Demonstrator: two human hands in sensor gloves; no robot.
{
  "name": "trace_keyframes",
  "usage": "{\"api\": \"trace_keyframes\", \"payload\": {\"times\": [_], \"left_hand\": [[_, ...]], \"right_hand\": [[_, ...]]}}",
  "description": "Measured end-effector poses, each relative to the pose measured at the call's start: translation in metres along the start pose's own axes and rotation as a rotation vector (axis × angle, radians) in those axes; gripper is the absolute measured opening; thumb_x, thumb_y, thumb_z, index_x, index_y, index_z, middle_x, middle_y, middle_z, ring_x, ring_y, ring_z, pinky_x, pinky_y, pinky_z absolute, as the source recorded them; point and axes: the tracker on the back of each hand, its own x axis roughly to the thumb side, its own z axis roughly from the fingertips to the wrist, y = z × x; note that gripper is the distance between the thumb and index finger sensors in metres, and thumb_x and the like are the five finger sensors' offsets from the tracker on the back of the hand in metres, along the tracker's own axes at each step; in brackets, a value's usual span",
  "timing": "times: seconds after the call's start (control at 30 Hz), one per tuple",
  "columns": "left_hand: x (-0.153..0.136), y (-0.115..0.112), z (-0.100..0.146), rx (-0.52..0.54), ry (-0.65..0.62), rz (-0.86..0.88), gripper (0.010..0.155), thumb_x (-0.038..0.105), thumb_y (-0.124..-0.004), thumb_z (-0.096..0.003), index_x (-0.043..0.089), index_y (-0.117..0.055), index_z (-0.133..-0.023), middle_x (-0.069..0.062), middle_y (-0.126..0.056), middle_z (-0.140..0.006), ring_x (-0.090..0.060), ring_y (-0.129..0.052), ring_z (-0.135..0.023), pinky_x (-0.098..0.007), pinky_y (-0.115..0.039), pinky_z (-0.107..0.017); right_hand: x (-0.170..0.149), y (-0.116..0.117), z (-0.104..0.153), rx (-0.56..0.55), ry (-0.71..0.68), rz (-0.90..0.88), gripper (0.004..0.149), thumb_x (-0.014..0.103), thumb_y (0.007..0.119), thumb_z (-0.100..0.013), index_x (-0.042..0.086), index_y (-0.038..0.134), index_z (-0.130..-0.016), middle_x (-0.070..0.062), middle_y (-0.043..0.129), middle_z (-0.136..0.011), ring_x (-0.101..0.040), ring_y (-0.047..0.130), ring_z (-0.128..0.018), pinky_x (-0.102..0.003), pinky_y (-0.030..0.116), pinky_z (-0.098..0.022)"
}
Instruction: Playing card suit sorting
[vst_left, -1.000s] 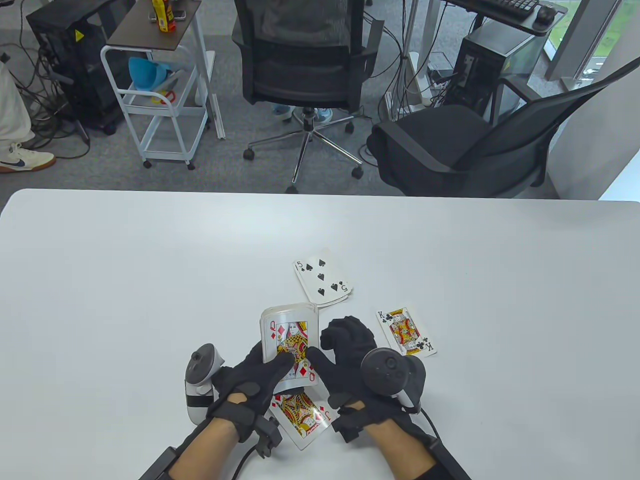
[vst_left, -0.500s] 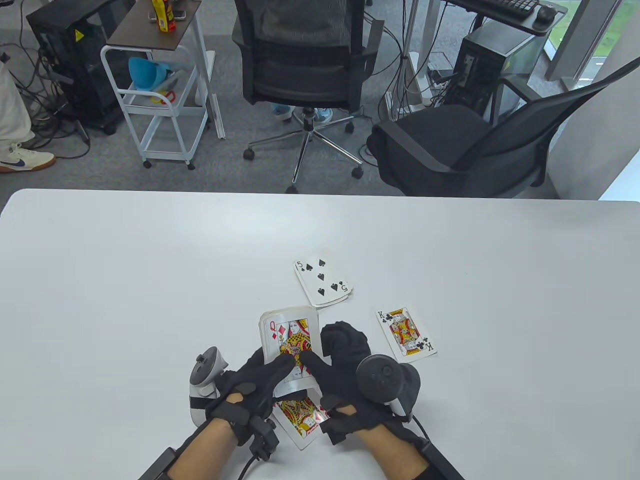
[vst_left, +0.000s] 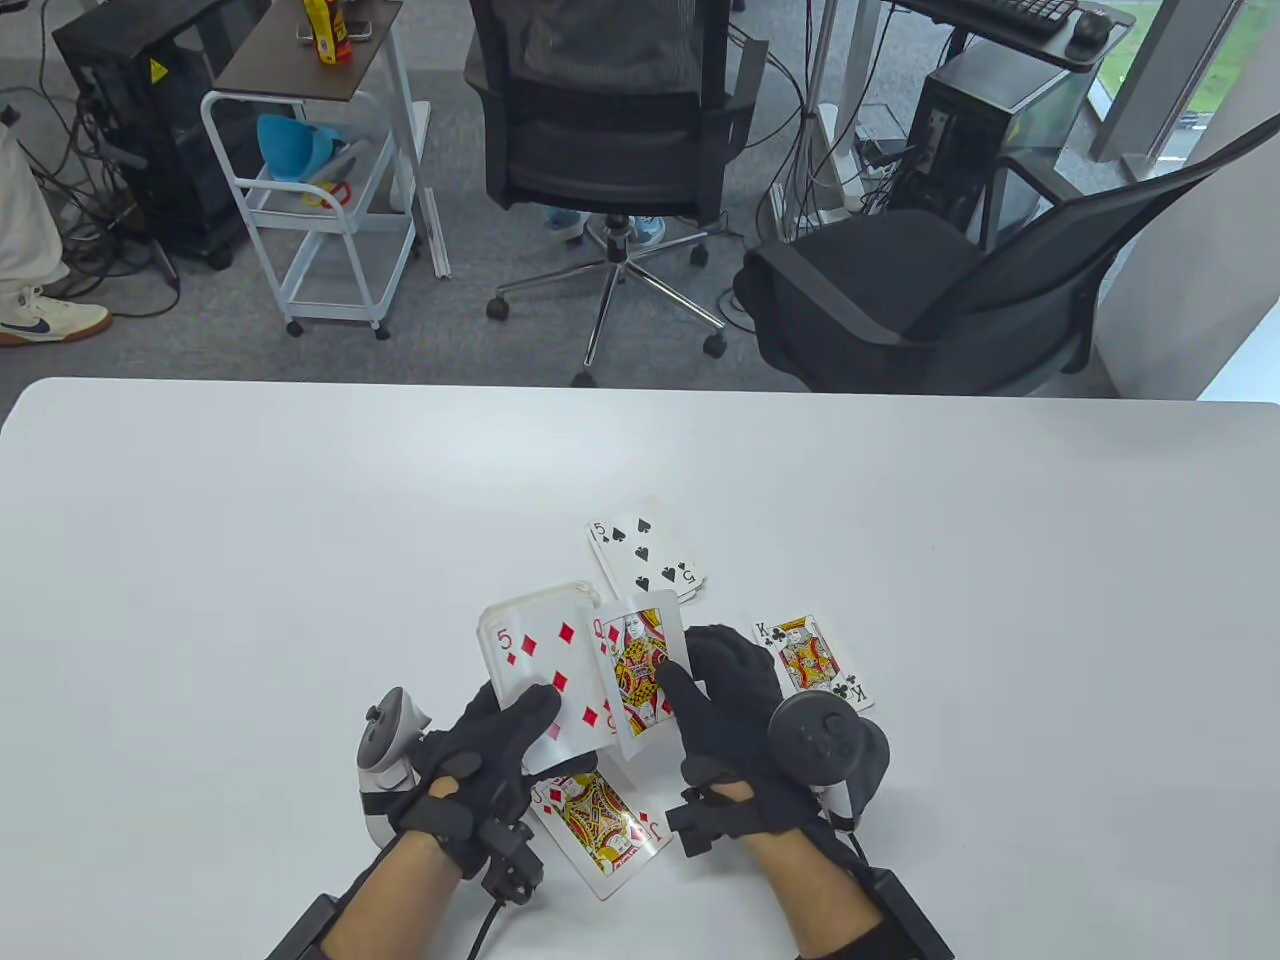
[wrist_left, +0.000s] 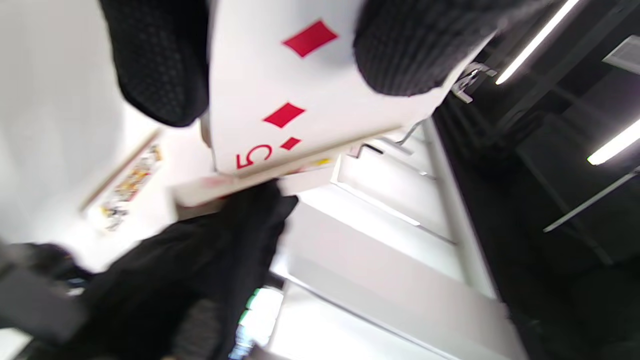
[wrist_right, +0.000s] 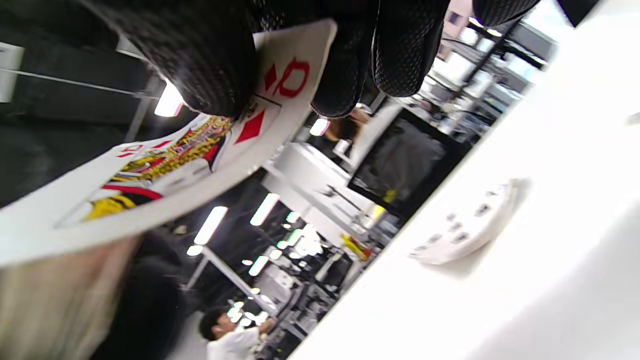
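My left hand grips a deck above the table, its top card a five of diamonds. My right hand pinches the queen of diamonds just right of the deck; in the right wrist view the queen of diamonds sits between thumb and fingers. On the table lie a jack of diamonds under my hands, a spade pile topped by a five of spades, and a king of clubs to the right.
The white table stretches wide around the cards. Beyond its far edge stand two black office chairs, a white trolley and computer towers. A person's shoe shows at far left.
My right hand has drawn the queen of diamonds off the deck and carried it right, uncovering the five of diamonds. The left hand and deck shifted slightly left.
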Motion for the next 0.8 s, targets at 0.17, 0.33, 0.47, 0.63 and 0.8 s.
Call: {"api": "trace_keyframes", "payload": {"times": [0.17,0.33,0.47,0.63,0.8], "left_hand": [[0.016,0.007,0.004,0.013,-0.076,0.075,0.062,0.047,-0.084,-0.0533,0.031,-0.055,-0.106,0.004,-0.074,-0.106,-0.030,-0.089,-0.091,-0.042,-0.093,-0.054],[0.018,0.012,0.005,0.024,-0.081,0.102,0.062,0.047,-0.084,-0.0536,0.031,-0.054,-0.106,0.004,-0.074,-0.106,-0.030,-0.089,-0.091,-0.042,-0.093,-0.054],[0.016,0.011,0.005,0.028,-0.077,0.096,0.062,0.047,-0.084,-0.0535,0.031,-0.054,-0.106,0.004,-0.074,-0.106,-0.030,-0.088,-0.091,-0.042,-0.093,-0.054],[0.012,0.008,0.004,0.021,-0.062,0.081,0.062,0.047,-0.084,-0.0537,0.031,-0.054,-0.106,0.004,-0.074,-0.106,-0.030,-0.088,-0.091,-0.042,-0.093,-0.054],[0.008,0.006,0.003,0.017,-0.042,0.055,0.062,0.047,-0.084,-0.0536,0.031,-0.054,-0.106,0.003,-0.074,-0.106,-0.030,-0.088,-0.091,-0.042,-0.093,-0.054]], "right_hand": [[-0.010,0.016,-0.007,0.359,0.129,0.116,0.038,0.036,0.088,-0.054,0.010,0.086,-0.081,-0.019,0.062,-0.105,-0.053,0.044,-0.103,-0.077,0.029,-0.067],[0.011,0.040,0.001,0.639,0.070,0.243,0.038,0.035,0.087,-0.055,0.006,0.086,-0.080,-0.021,0.057,-0.109,-0.054,0.034,-0.105,-0.077,0.025,-0.067],[0.021,0.057,0.011,0.700,0.043,0.377,0.038,0.035,0.088,-0.055,0.006,0.086,-0.079,-0.021,0.054,-0.109,-0.053,0.030,-0.106,-0.077,0.023,-0.067],[0.028,0.081,0.023,0.641,-0.036,0.751,0.039,0.037,0.090,-0.054,0.008,0.082,-0.080,-0.021,0.053,-0.109,-0.053,0.031,-0.106,-0.076,0.024,-0.068],[0.029,0.088,0.026,0.668,-0.029,0.870,0.045,0.042,0.094,-0.052,0.012,0.078,-0.081,-0.020,0.049,-0.111,-0.052,0.028,-0.106,-0.076,0.023,-0.069]]}}
